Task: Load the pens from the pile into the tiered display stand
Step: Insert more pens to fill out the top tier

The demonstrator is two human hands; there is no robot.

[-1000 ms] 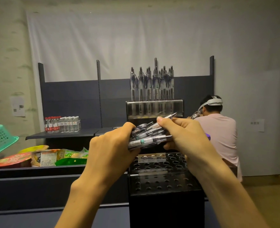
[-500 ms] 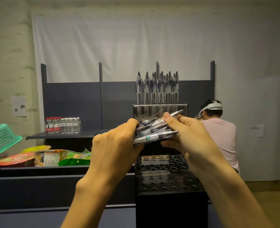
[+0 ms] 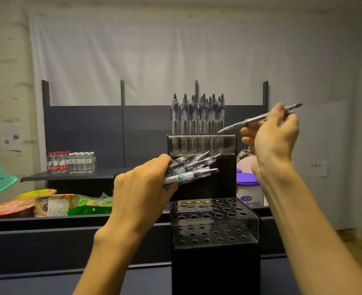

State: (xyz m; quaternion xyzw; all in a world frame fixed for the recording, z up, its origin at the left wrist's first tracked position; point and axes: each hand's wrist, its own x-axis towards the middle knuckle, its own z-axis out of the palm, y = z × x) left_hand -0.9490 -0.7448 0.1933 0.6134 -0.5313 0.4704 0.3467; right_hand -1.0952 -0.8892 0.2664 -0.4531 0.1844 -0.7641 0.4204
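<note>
Your left hand (image 3: pixel 141 188) is gripping a bundle of pens (image 3: pixel 191 168), fingers curled round it. Your right hand (image 3: pixel 270 133) is pinching a single pen (image 3: pixel 254 119), raised above and right of the bundle. The tiered display stand (image 3: pixel 214 222) is sitting below both hands, its top tier holding upright pens (image 3: pixel 198 113).

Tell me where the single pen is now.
In the head view, the single pen is pinched in the right hand, raised at the right, beside the upright pens in the stand's top tier.
</note>
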